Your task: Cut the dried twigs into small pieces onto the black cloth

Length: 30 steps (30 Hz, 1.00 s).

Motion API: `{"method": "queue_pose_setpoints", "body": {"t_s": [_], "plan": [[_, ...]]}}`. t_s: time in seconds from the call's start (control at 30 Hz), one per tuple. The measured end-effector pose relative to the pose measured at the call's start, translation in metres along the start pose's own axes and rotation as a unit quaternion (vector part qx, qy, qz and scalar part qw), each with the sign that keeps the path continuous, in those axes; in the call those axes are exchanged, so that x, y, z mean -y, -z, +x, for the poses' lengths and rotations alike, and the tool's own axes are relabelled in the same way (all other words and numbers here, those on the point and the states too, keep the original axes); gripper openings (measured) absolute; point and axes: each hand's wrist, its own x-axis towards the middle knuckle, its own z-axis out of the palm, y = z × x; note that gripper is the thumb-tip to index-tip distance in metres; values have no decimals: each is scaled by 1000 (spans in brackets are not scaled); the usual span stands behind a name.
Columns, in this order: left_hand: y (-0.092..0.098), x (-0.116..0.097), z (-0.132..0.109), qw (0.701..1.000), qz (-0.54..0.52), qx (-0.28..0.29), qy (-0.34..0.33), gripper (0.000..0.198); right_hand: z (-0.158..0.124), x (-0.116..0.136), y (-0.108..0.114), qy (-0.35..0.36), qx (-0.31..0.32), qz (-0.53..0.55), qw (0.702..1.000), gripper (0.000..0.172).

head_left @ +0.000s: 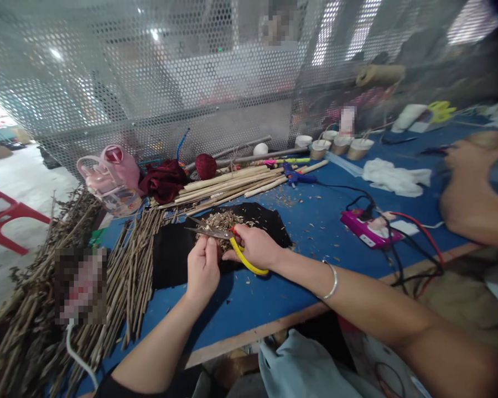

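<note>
My right hand [255,247] is closed around scissors [244,258] with yellow and red handles, blades apart and pointing left. Just below the blades, my left hand [203,271] is pinched closed. What it holds, if anything, is too small or hidden to make out. Both hands are over a pile of short cut plant bits [227,220], heaped on a black cloth [170,257]. Left of the cloth lies a bundle of thin dry sticks [135,276].
Behind the pile are peeled pale sticks [216,187], a blue glue gun [296,176] and dark red cloth [164,181]. A purple power strip [367,229] with cables lies right, near another person's arm [473,193]. A perforated metal screen [170,83] stands behind the blue table [240,309].
</note>
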Motion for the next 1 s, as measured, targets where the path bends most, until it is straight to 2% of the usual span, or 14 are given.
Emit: {"method": "queue_pose_setpoints", "body": {"t_s": [0.2,0.3,0.37,0.47,0.6,0.67,0.73,0.77,0.83,0.93,1.0], "plan": [[-1,0,-1,997,-56,40,29,35,-2,-5,8,0,15,-22,1000,51],[-4,2,-1,988,-126,64,61,34,-5,-9,8,0,13,-20,1000,50],[-5,2,-1,968,-215,92,95,31,-8,-11,7,-3,14,-5,1000,49],[-5,0,0,917,-343,135,154,26,-12,-13,4,-13,22,25,999,47],[0,-5,4,865,-416,161,231,27,-14,-15,3,-22,40,64,997,47],[3,-5,7,852,-432,155,252,28,-13,-16,8,-19,66,100,993,47],[6,-5,10,860,-430,134,241,28,-11,-20,18,-13,77,135,988,46],[8,-5,12,870,-422,118,227,26,-9,-23,25,-9,66,145,987,46],[9,-6,16,890,-401,87,199,23,-6,-32,40,11,6,150,989,44],[5,-10,24,914,-361,54,175,22,0,-48,54,34,-120,156,980,43],[-1,-12,30,928,-332,46,160,22,6,-53,52,6,-211,197,958,44]]}}
